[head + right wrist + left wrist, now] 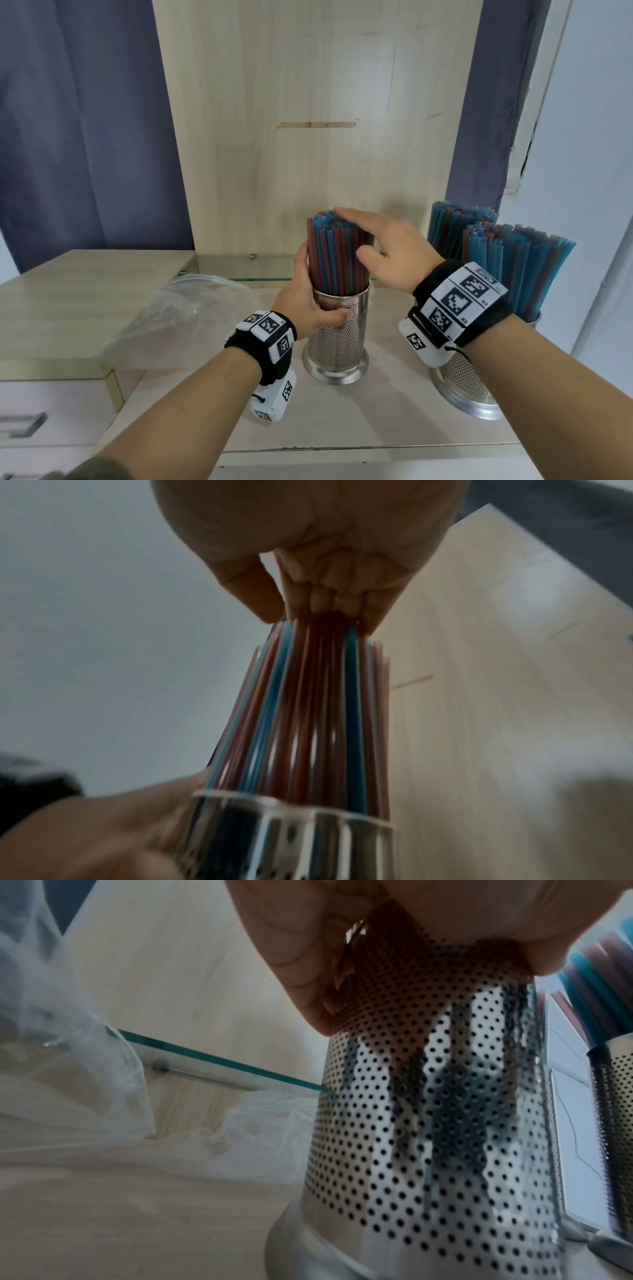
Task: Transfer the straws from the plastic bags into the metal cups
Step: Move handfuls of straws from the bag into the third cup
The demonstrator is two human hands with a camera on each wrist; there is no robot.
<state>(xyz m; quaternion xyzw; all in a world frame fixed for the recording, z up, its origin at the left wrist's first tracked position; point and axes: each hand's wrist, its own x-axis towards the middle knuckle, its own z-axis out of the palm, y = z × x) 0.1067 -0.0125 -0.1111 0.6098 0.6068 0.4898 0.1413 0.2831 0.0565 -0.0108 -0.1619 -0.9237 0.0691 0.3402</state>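
- The left hand (301,301) is wrapped round the upper wall of the middle cup (337,339); its thumb lies across the perforated front and its fingers (301,253) reach up the left side of the straws (337,255); the left wrist view shows the palm against the cup wall near the rim.
- The right hand (383,248) lies flat on top of the straws; its fingers (352,216) are straight and together, pressing on the straw ends; the thumb hangs loose beside the bundle and grips nothing; in the right wrist view the fingertips touch the tops of the straws.
- The straws, blue and dark red, stand upright and packed in the middle cup, rising well above its rim; the cup stands on the desk (342,421) on a flared base.
- To the right, a second cup (469,387) stands near, partly behind the right wrist, with blue and red straws fanning out above it; a further bunch of straws (455,226) stands behind it, its holder hidden.
- A clear plastic bag (191,308) lies crumpled on the desk to the left of the middle cup; a glass shelf edge (239,270) runs behind it; a wooden panel (308,120) rises at the back, with blue curtain (85,120) on either side.
- Both wrists wear black bands with black-and-white markers.
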